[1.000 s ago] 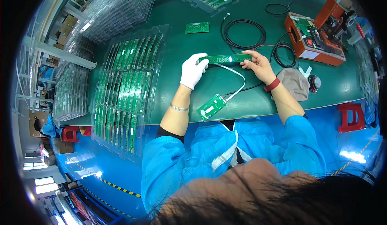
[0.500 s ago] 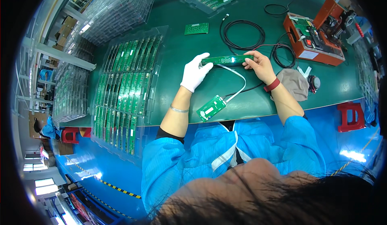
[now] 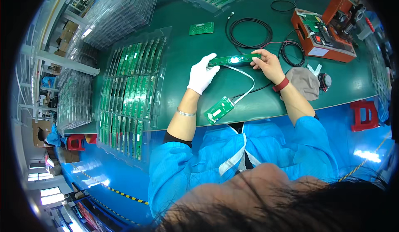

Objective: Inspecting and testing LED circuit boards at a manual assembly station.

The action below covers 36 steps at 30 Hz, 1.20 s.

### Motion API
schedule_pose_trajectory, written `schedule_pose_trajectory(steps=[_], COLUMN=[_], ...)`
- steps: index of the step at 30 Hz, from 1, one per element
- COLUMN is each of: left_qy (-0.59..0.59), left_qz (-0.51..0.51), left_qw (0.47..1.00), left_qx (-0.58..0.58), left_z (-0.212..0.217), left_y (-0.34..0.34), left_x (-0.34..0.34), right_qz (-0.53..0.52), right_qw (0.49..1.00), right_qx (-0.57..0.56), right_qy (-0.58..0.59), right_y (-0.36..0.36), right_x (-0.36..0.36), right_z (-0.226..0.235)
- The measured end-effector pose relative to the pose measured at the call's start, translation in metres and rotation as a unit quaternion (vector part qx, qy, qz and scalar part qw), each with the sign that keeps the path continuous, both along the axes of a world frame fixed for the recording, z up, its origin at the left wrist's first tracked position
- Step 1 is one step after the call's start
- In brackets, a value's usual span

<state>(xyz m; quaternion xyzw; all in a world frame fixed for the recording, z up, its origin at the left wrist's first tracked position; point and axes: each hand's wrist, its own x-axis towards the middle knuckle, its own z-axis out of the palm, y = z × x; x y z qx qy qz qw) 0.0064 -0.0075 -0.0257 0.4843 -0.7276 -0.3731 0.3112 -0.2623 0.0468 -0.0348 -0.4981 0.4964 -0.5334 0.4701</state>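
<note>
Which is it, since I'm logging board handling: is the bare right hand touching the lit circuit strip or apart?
Touching. The head view shows the right hand pinching the right end of the lit circuit strip, with no visible gap.

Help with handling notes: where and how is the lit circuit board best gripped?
Probably by its ends, pinched from left and right: the lit circuit board is a long narrow strip, glowing midway, with a white ribbon cable emerging at its near edge. The left hand and right hand hold it so.
</note>
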Motion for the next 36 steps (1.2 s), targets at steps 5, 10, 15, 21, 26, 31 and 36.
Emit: schedule_pose_trajectory(steps=[5, 10, 15, 21, 26, 31, 36], left_qy=[-0.003, 0.003, 0.005, -0.008, 0.001, 0.005, 0.008], left_qz=[0.0, -0.001, 0.002, 0.007, 0.003, -0.001, 0.007], left_qw=[1.0, 1.0, 1.0, 1.0, 1.0, 1.0, 0.999], left_qx=[-0.009, -0.014, -0.019, -0.015, -0.014, -0.028, -0.036], left_z=[-0.002, -0.002, -0.001, 0.0, 0.0, -0.004, -0.008], left_y=[-0.001, 0.0, 0.001, 0.001, 0.001, -0.001, -0.003], left_x=[0.001, 0.001, 0.0, 0.0, -0.001, 0.001, 0.003], right_qz=[-0.003, -0.003, -0.002, -0.002, 0.002, 0.022, 0.061], right_qw=[1.0, 1.0, 1.0, 1.0, 1.0, 1.0, 0.997], right_qx=[0.007, 0.002, 0.005, 0.006, 0.002, 0.0, 0.015], right_qy=[-0.006, -0.004, 0.004, 0.007, -0.007, -0.021, -0.041], right_y=[0.0, 0.0, 0.001, 0.001, -0.001, -0.003, -0.001], right_x=[0.001, 0.001, 0.002, 0.001, 0.0, -0.004, -0.007], right_z=[0.001, 0.0, 0.003, 0.002, -0.003, -0.007, 0.004])
